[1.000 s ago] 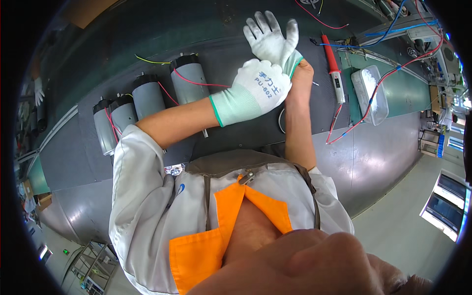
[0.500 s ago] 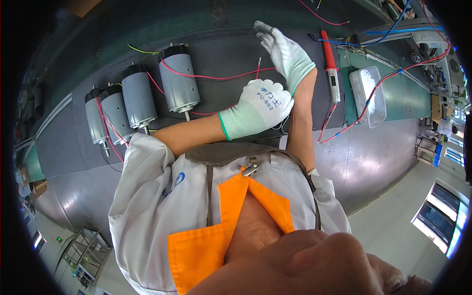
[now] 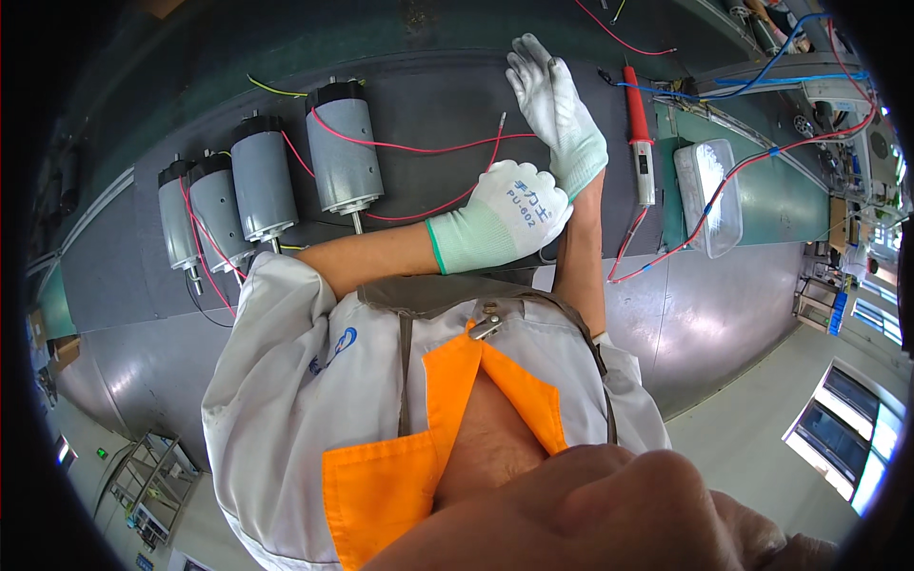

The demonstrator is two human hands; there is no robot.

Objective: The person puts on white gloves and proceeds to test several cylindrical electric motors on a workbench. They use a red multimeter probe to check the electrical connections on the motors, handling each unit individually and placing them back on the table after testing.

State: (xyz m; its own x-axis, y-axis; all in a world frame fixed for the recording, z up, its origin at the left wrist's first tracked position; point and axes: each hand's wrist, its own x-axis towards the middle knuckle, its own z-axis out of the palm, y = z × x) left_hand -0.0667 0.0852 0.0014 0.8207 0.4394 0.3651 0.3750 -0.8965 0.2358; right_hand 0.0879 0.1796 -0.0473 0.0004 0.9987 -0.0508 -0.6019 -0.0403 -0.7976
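Observation:
Both my hands wear white knit gloves with grey palms. My right hand [image 3: 557,109] is stretched out flat with the fingers apart, above a dark grey mat [image 3: 428,105]. My left hand [image 3: 500,224] is curled at my right wrist, its fingers closed on the right glove's cuff. A red wire [image 3: 428,147] runs from the nearest grey cylindrical motor [image 3: 345,157] to a spot just left of my right hand. Neither hand touches the motor.
Several more grey motors [image 3: 262,186] with red leads lie in a row to the left. A red-handled pen-shaped tool [image 3: 638,133] and a clear plastic box [image 3: 709,195] lie to the right. Red and blue wires [image 3: 762,157] cross the green bench.
My left hand slid from the back of my right hand down to its wrist. The right hand's fingers stretched out. The view shifted, and the motors sit nearer the middle.

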